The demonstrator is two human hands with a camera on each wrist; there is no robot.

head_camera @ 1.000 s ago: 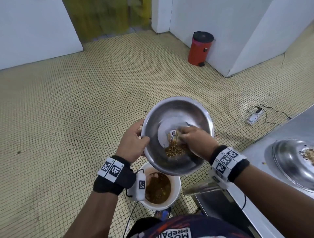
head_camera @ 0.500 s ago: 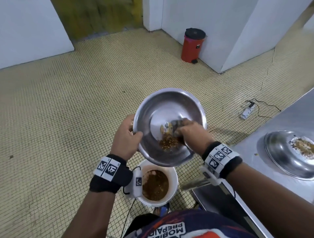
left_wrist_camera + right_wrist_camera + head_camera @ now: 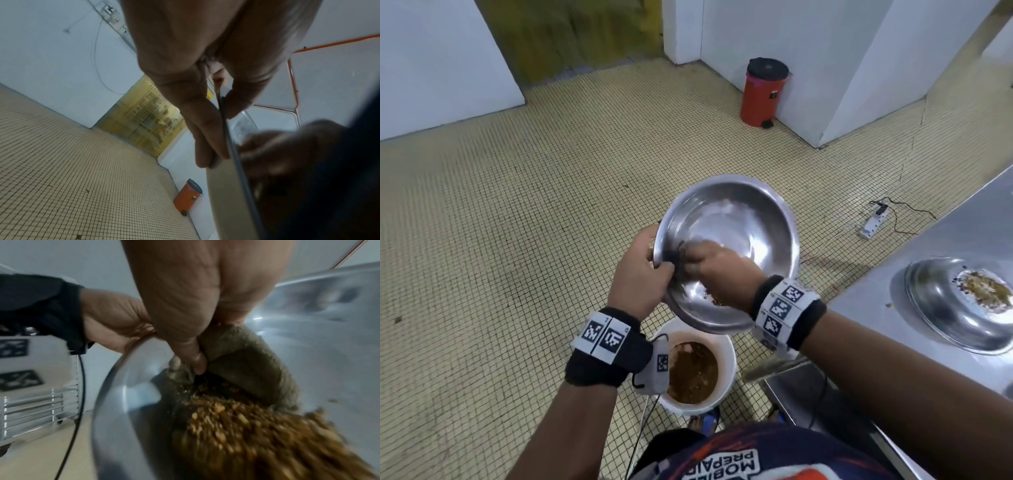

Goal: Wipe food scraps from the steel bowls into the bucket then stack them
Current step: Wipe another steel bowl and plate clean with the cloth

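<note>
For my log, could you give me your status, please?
Left hand grips steel bowl rim. Right hand wipes scraps with cloth. Bucket below, unobstructed.

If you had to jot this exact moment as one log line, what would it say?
left hand grips tilted steel bowl rim | right hand wipes scraps with cloth | bucket below

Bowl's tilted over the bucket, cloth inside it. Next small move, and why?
Probably sweep the cloth down toward the low rim. The right hand pinches it inside the steel bowl, which the left hand grips tilted above the bucket, and brown scraps lie below the cloth.
</note>
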